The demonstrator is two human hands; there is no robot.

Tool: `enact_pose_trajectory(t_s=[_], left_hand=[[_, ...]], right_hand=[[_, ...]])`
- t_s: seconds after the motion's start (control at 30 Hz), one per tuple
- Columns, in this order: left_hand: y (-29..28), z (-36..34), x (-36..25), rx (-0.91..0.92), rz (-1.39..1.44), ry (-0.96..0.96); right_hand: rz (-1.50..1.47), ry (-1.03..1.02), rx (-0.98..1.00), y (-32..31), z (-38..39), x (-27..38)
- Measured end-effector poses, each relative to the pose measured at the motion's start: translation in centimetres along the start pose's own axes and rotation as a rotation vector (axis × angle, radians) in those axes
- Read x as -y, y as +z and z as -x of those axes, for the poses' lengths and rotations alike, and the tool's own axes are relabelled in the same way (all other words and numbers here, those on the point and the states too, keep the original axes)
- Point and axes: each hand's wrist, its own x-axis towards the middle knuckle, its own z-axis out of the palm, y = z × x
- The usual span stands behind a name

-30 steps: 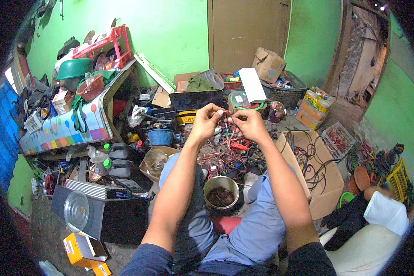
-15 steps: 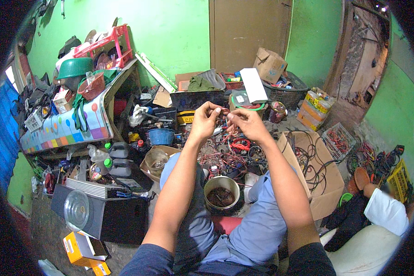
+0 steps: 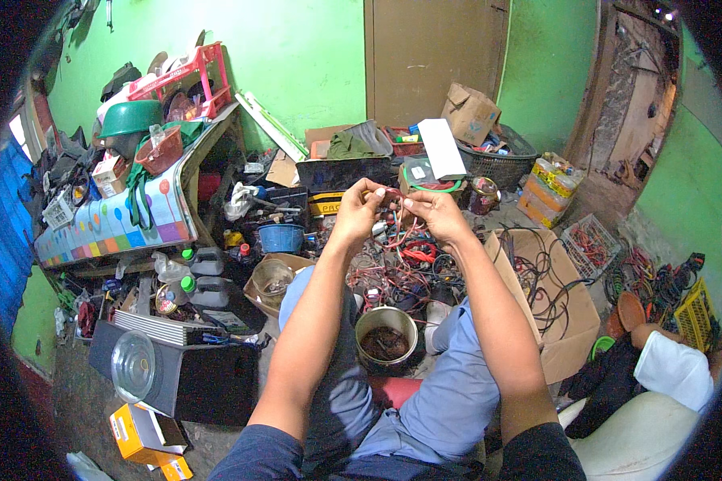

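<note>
Held up in front of me, my left hand [image 3: 358, 212] and my right hand [image 3: 439, 215] pinch a reddish wire [image 3: 392, 195] between thumbs and fingers. Loose pinkish strands [image 3: 399, 234] dangle below the right fingers. A heap of tangled, mostly red and dark wires [image 3: 375, 276] covers the floor beneath. Between my legs stands a cream-coloured pot [image 3: 414, 335] with brownish scraps inside. The wire's exact ends are too small to make out.
An open cardboard box [image 3: 573, 325] with black cables stands to the right, near another person's white sleeve [image 3: 672, 365]. At left are a dark speaker-like box [image 3: 217, 381], a blue bucket [image 3: 281, 238] and a cluttered table [image 3: 120, 228].
My right fingers have shifted slightly and look straighter. The strands under them hang longer and more spread out. My left hand stays nearly in place.
</note>
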Motion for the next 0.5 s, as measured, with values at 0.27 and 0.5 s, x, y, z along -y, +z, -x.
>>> enact_pose_trajectory(t_s=[0.27, 0.5], left_hand=[[-0.7, -0.5, 0.0, 0.070, 0.365, -0.229], [-1.3, -0.3, 0.7, 0.135, 0.326, -0.292]], right_hand=[[0.475, -0.249, -0.162, -0.7, -0.6, -0.9], [0.835, -0.287, -0.272, 0.5, 0.8, 0.7]])
